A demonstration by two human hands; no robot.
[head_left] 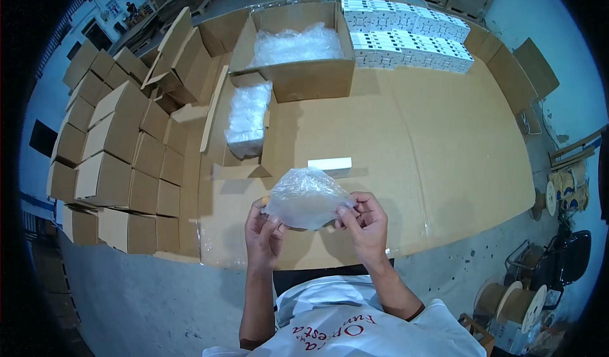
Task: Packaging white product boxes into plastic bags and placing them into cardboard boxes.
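Holding, between both hands, one clear plastic bag [307,198], crumpled, raised just above the near edge of the cardboard-covered worktop [431,141]. Left hand [265,230] pinching the bag's lower corner at 8 o'clock; right hand [363,220] pinching the opposite lower corner at 4 o'clock; fingers of both closed on the film, neither released. Long axis of bag running 9 to 3 o'clock, spanning the gap between the hands, bulk of it rising toward 12. Equally near to both hands, being gripped by each.

Lying flat on the worktop at 12 o'clock from the bag, just beyond it and partly hidden by it: one small white box [330,163], long axis also 9 to 3; slightly nearer the right hand.

Further at 11 o'clock: narrow carton of stacked clear bags [247,117]; open carton with loose film [295,46]. At 1 o'clock: rows of white boxes [409,33]. At 9 o'clock: stacked brown cartons [117,160].
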